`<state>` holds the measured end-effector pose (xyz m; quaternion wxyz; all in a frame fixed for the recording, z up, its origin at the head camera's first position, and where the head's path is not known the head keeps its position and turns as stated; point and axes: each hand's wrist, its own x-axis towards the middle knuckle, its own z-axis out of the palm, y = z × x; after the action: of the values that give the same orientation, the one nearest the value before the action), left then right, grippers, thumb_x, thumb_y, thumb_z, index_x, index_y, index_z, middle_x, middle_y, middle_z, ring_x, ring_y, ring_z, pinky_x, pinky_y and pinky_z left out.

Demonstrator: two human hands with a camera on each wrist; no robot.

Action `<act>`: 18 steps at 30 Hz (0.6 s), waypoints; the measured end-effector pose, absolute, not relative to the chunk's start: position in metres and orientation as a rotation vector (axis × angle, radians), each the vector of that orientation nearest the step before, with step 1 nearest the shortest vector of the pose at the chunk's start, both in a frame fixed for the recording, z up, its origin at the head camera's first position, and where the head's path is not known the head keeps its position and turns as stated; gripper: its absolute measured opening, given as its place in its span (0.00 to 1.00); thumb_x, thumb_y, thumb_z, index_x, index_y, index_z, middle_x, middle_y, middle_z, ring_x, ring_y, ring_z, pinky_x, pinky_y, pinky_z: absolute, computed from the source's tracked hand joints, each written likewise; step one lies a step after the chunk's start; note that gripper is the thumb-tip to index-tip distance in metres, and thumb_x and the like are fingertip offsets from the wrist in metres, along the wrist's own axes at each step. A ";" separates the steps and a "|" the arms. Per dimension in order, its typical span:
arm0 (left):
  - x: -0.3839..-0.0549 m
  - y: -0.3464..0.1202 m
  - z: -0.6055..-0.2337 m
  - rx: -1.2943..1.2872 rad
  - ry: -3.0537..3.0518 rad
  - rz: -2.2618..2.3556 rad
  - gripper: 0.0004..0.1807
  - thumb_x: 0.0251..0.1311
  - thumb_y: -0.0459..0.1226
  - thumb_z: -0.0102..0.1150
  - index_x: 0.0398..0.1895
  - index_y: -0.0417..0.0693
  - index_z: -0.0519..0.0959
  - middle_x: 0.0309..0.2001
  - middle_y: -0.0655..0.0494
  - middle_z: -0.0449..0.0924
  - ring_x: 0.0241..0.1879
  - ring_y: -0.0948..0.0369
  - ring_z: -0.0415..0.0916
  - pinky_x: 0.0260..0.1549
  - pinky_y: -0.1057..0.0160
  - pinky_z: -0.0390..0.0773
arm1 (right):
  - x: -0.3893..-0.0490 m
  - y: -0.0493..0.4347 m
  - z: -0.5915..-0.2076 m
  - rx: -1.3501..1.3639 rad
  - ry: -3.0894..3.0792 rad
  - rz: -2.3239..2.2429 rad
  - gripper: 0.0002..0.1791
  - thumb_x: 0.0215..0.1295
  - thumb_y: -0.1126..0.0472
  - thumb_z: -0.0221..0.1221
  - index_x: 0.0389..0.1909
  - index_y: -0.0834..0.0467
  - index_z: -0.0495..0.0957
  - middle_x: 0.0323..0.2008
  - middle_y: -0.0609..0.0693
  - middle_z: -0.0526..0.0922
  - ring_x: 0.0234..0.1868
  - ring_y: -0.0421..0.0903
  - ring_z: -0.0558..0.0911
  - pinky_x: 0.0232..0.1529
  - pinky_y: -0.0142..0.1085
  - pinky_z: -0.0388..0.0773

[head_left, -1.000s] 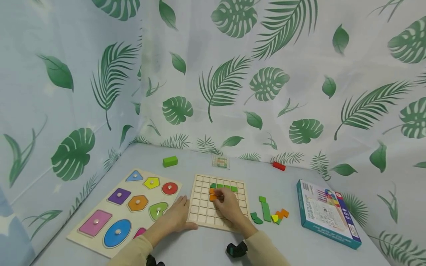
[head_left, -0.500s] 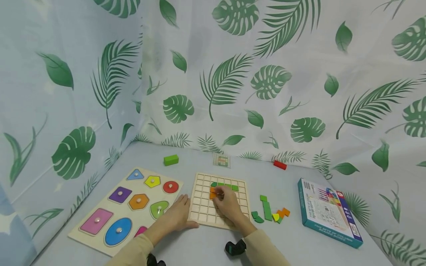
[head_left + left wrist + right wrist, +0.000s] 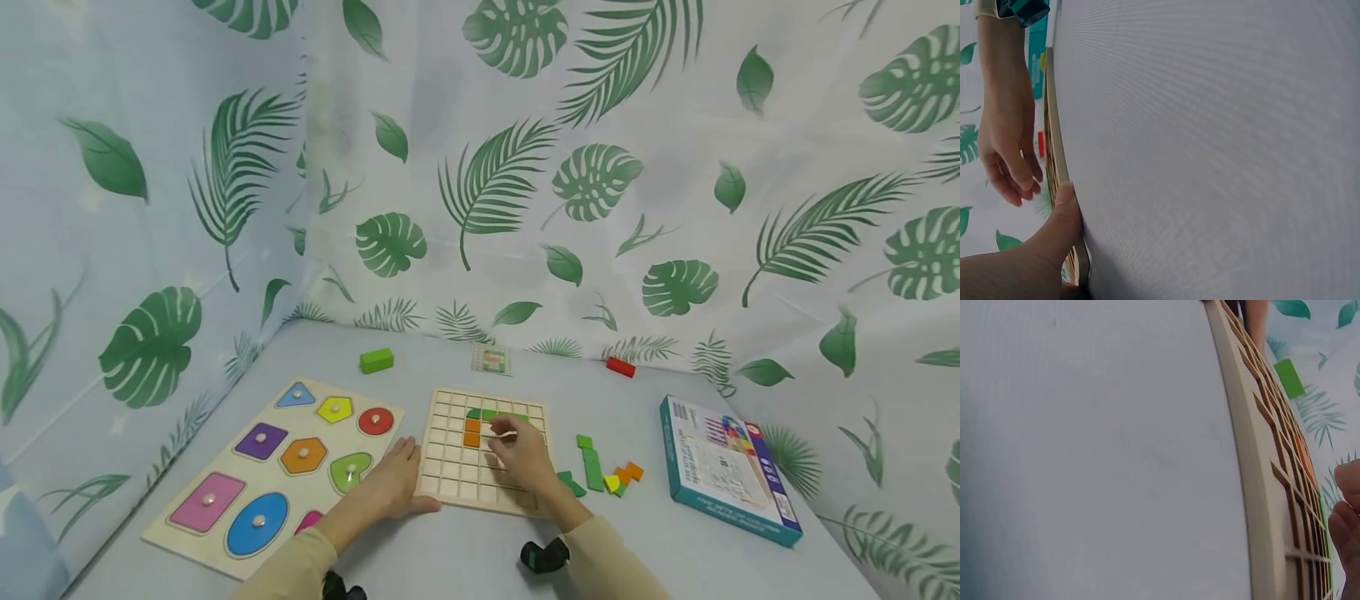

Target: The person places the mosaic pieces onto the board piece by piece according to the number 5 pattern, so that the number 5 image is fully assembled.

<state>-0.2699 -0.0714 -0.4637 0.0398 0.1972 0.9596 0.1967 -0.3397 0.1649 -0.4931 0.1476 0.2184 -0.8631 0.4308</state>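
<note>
Centre frame: loosely curled right hand [image 3: 522, 454] might brush orange pieces [image 3: 472, 439] loose; outstretched left hand [image 3: 395, 481], push grid board [image 3: 451, 469] askew.

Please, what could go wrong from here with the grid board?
The right grip is very close to the orange pieces on the grid board, so it might nudge them out of place. Loose dark green pieces lie just right of the board; a sideways sweep could scatter them. If the left grip slips at the near left corner, the board may slide.
</note>
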 end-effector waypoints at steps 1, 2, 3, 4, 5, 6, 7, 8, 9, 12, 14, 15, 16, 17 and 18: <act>-0.270 -0.072 -0.464 0.598 2.941 0.603 0.51 0.49 0.54 0.68 0.63 0.22 0.60 0.66 0.29 0.56 0.67 0.39 0.51 0.66 0.49 0.56 | -0.340 0.168 -0.493 0.614 -2.487 1.232 0.14 0.57 0.73 0.62 0.45 0.66 0.76 0.39 0.56 0.79 0.41 0.49 0.81 0.41 0.33 0.81; -0.270 -0.072 -0.464 0.592 2.941 0.603 0.51 0.49 0.54 0.68 0.63 0.22 0.60 0.66 0.29 0.56 0.68 0.39 0.51 0.66 0.49 0.56 | -0.340 0.170 -0.492 0.610 -2.483 1.226 0.14 0.57 0.73 0.62 0.45 0.66 0.76 0.39 0.56 0.79 0.41 0.50 0.81 0.41 0.33 0.81; -0.270 -0.072 -0.465 0.589 2.942 0.603 0.51 0.49 0.54 0.68 0.63 0.22 0.60 0.66 0.29 0.56 0.68 0.39 0.51 0.66 0.49 0.56 | -0.341 0.173 -0.491 0.602 -2.482 1.228 0.14 0.57 0.73 0.62 0.45 0.66 0.76 0.39 0.56 0.80 0.41 0.50 0.81 0.41 0.34 0.81; -0.270 -0.072 -0.465 0.588 2.943 0.601 0.51 0.49 0.54 0.68 0.63 0.22 0.60 0.66 0.29 0.56 0.68 0.39 0.51 0.66 0.49 0.56 | -0.341 0.175 -0.491 0.603 -2.481 1.224 0.14 0.57 0.73 0.62 0.45 0.67 0.76 0.39 0.56 0.80 0.41 0.50 0.81 0.42 0.35 0.81; -0.270 -0.072 -0.465 0.588 2.945 0.599 0.51 0.49 0.54 0.68 0.63 0.22 0.60 0.66 0.29 0.56 0.68 0.39 0.51 0.66 0.49 0.56 | -0.341 0.177 -0.490 0.601 -2.481 1.218 0.14 0.57 0.73 0.62 0.45 0.67 0.76 0.39 0.56 0.80 0.41 0.50 0.81 0.42 0.35 0.81; -0.269 -0.072 -0.465 0.590 2.945 0.599 0.51 0.49 0.54 0.68 0.63 0.22 0.60 0.66 0.28 0.56 0.68 0.39 0.51 0.66 0.49 0.56 | -0.342 0.180 -0.490 0.595 -2.487 1.210 0.14 0.57 0.72 0.62 0.45 0.67 0.76 0.39 0.56 0.80 0.42 0.50 0.81 0.42 0.35 0.81; -0.269 -0.072 -0.465 0.596 2.944 0.599 0.51 0.49 0.54 0.68 0.63 0.22 0.60 0.66 0.28 0.56 0.67 0.39 0.51 0.66 0.49 0.56 | -0.341 0.182 -0.489 0.586 -2.493 1.213 0.14 0.58 0.71 0.62 0.46 0.67 0.76 0.40 0.56 0.80 0.42 0.49 0.81 0.43 0.35 0.81; -0.269 -0.072 -0.465 0.601 2.943 0.602 0.51 0.49 0.54 0.68 0.63 0.21 0.60 0.65 0.28 0.56 0.67 0.39 0.51 0.66 0.48 0.56 | -0.341 0.185 -0.489 0.577 -2.498 1.219 0.14 0.58 0.71 0.62 0.46 0.68 0.76 0.40 0.56 0.80 0.42 0.49 0.81 0.43 0.35 0.81; -0.269 -0.072 -0.465 0.606 2.942 0.603 0.51 0.49 0.54 0.68 0.63 0.22 0.60 0.65 0.28 0.56 0.67 0.39 0.51 0.66 0.48 0.55 | -0.340 0.188 -0.489 0.563 -2.503 1.229 0.15 0.58 0.70 0.62 0.46 0.68 0.76 0.41 0.56 0.80 0.43 0.49 0.80 0.43 0.35 0.81; -0.269 -0.070 -0.465 0.620 2.939 0.604 0.51 0.50 0.54 0.67 0.63 0.21 0.60 0.65 0.28 0.56 0.67 0.38 0.51 0.66 0.48 0.55 | -0.339 0.198 -0.489 0.508 -2.503 1.225 0.15 0.58 0.69 0.62 0.47 0.67 0.76 0.41 0.55 0.80 0.43 0.49 0.80 0.43 0.36 0.81; -0.269 -0.070 -0.465 0.619 2.938 0.604 0.51 0.50 0.54 0.68 0.63 0.21 0.60 0.65 0.27 0.56 0.67 0.39 0.50 0.66 0.48 0.55 | -0.339 0.204 -0.489 0.475 -2.487 1.224 0.15 0.58 0.70 0.63 0.46 0.67 0.76 0.40 0.56 0.80 0.42 0.50 0.80 0.43 0.37 0.81; -0.269 -0.070 -0.465 0.616 2.939 0.603 0.51 0.50 0.54 0.68 0.63 0.21 0.60 0.65 0.27 0.56 0.67 0.39 0.50 0.66 0.49 0.55 | -0.338 0.207 -0.488 0.460 -2.479 1.219 0.15 0.57 0.70 0.63 0.46 0.67 0.76 0.40 0.56 0.80 0.42 0.51 0.80 0.43 0.38 0.81; -0.269 -0.070 -0.465 0.614 2.940 0.602 0.51 0.50 0.54 0.68 0.62 0.21 0.60 0.65 0.27 0.56 0.67 0.39 0.51 0.66 0.49 0.55 | -0.338 0.210 -0.488 0.442 -2.473 1.217 0.15 0.57 0.70 0.63 0.45 0.67 0.77 0.40 0.56 0.81 0.42 0.51 0.80 0.44 0.39 0.81; -0.269 -0.070 -0.465 0.611 2.940 0.603 0.51 0.49 0.53 0.68 0.62 0.21 0.60 0.65 0.27 0.56 0.67 0.39 0.51 0.66 0.48 0.55 | -0.338 0.214 -0.488 0.426 -2.467 1.216 0.15 0.56 0.71 0.64 0.45 0.67 0.77 0.39 0.56 0.81 0.42 0.51 0.80 0.44 0.40 0.80; -0.269 -0.070 -0.466 0.609 2.939 0.609 0.51 0.49 0.53 0.68 0.62 0.21 0.60 0.65 0.27 0.56 0.67 0.39 0.50 0.66 0.49 0.55 | -0.338 0.217 -0.488 0.410 -2.459 1.222 0.15 0.56 0.71 0.64 0.45 0.67 0.77 0.39 0.56 0.81 0.42 0.51 0.80 0.44 0.40 0.80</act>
<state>-0.2689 -0.0702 -0.4656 0.0395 0.1987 0.9589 0.1988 -0.3380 0.2168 -0.4880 0.1817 0.1451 -0.8709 0.4329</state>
